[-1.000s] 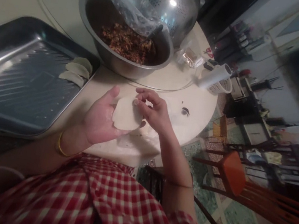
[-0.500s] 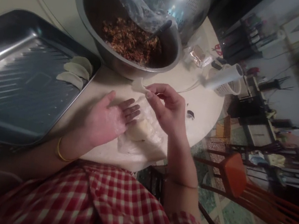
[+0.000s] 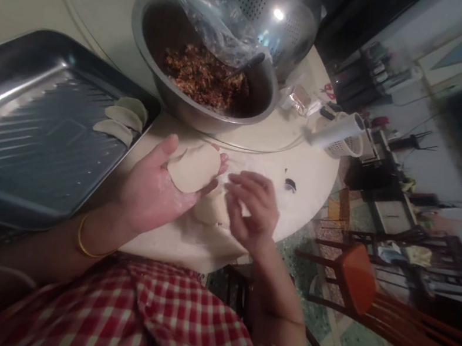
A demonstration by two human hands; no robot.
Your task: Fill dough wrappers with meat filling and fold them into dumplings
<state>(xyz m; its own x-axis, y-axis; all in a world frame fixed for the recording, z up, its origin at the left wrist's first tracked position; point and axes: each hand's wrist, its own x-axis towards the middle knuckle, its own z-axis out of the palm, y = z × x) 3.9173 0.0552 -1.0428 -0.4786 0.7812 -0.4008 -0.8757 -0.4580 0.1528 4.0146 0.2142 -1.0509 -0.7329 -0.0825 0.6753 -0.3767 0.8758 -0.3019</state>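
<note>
A round, pale dumpling wrapper (image 3: 195, 168) lies across the fingers of my left hand (image 3: 144, 196), which supports it palm up. Just to its right is my right hand (image 3: 253, 210), fingers loosely bent and apart, with nothing visible in them. Beneath the hands, a stack of pale wrappers (image 3: 211, 210) rests on plastic, partly covered by my fingers. Beyond them stands a metal bowl (image 3: 196, 117) of brown minced filling (image 3: 204, 82), a dark utensil handle (image 3: 250, 64) leaning in it. Three folded dumplings (image 3: 122, 117) sit at the right side of the metal tray (image 3: 11, 176).
Clear plastic (image 3: 222, 22) drapes over the bowl's far rim. A large perforated colander (image 3: 296, 5) stands behind. Farther right on the table are a wrapped packet (image 3: 299, 98), red-handled scissors (image 3: 328, 90), a plastic roll (image 3: 339, 131) and a white basket (image 3: 354, 146). An orange chair (image 3: 358, 279) stands beyond the edge.
The wrapper has passed from my right fingers onto my left hand. My right hand has let go and moved down a little. The view has shifted slightly.
</note>
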